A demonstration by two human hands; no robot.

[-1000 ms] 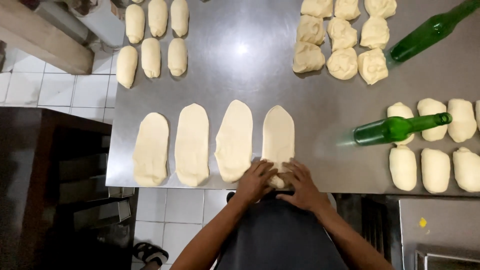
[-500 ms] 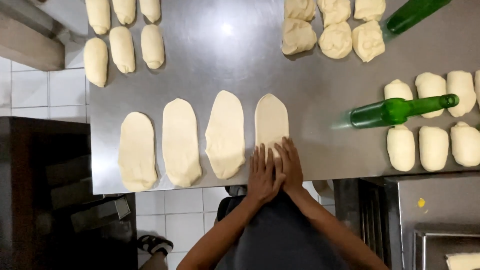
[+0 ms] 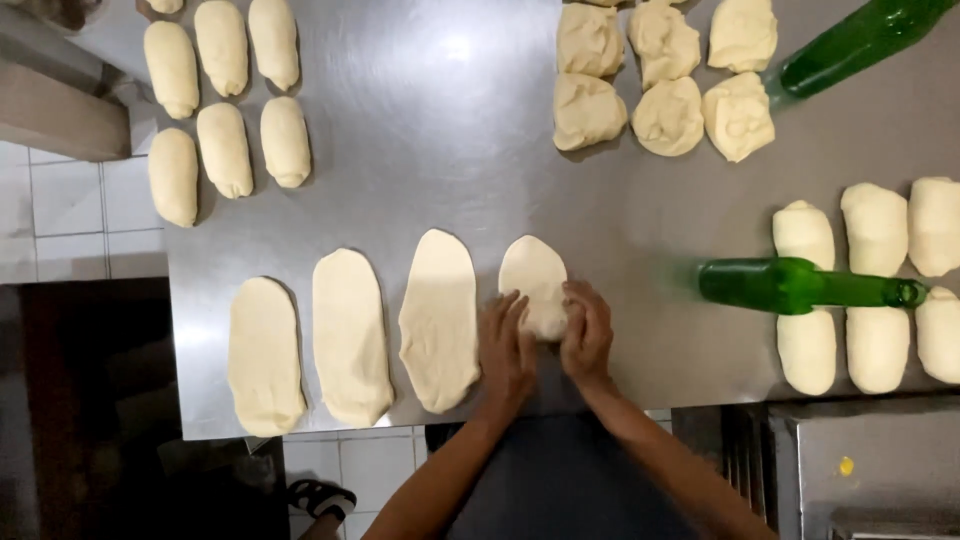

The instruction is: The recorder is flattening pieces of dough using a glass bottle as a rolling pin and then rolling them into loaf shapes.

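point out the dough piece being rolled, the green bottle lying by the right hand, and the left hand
dough piece being rolled (image 3: 533, 272), head view, on its flat far end.
green bottle (image 3: 770, 283), head view, on the thick body.
left hand (image 3: 505, 345), head view, on the back of the hand.
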